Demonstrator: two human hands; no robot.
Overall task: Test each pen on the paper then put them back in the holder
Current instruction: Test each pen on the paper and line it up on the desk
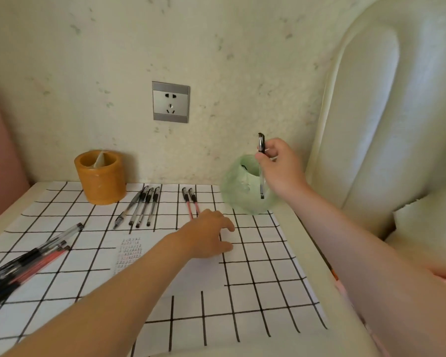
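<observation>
Translucent green holder (245,194), brushed-metal socket (170,102)

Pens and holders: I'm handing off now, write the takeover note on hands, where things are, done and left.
Right hand: holds a black-capped pen upright in front of the green holder, not released.
Left hand: flat on the test paper, gripping nothing, beside two red pens.
Four black pens lie in a row near the orange holder; a mixed pile of pens lies at the table's left edge.
Done: scribble rows already on the paper.
Left: drop the held pen in; which loose pens are tested can't be told; then return all to a holder.
</observation>
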